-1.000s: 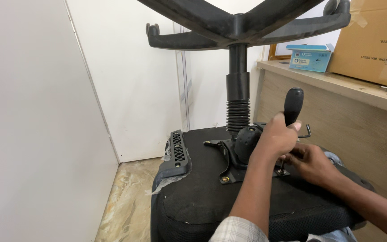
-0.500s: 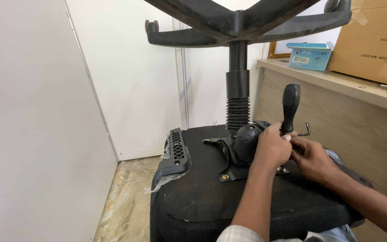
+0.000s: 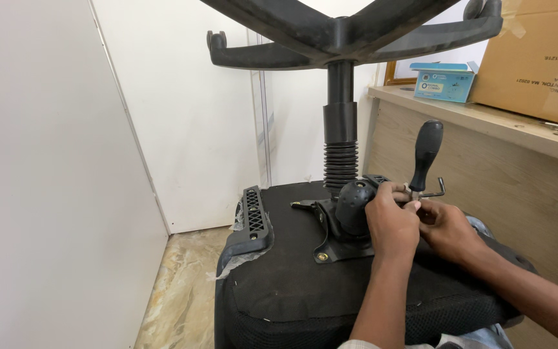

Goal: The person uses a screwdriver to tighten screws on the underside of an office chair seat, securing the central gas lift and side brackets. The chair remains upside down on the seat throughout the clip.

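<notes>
white walls hem in an upturned black office chair [image 3: 330, 284]; the left hand [image 3: 392, 220] has slid off the black-handled screwdriver [image 3: 425, 155], now pinching its shaft beside the right hand [image 3: 447, 227].

Small light-blue carton [image 3: 445, 82], white label on its front face, sits up and right of the fingers [image 3: 396, 192]. Large brown cardboard box [image 3: 537, 58] just beside it, further right.

chair seat [image 3: 292, 284] black | screwdriver handle [image 3: 426, 154] black | small box [image 3: 444, 81] blue | floor [image 3: 172, 291] marbled beige
</notes>
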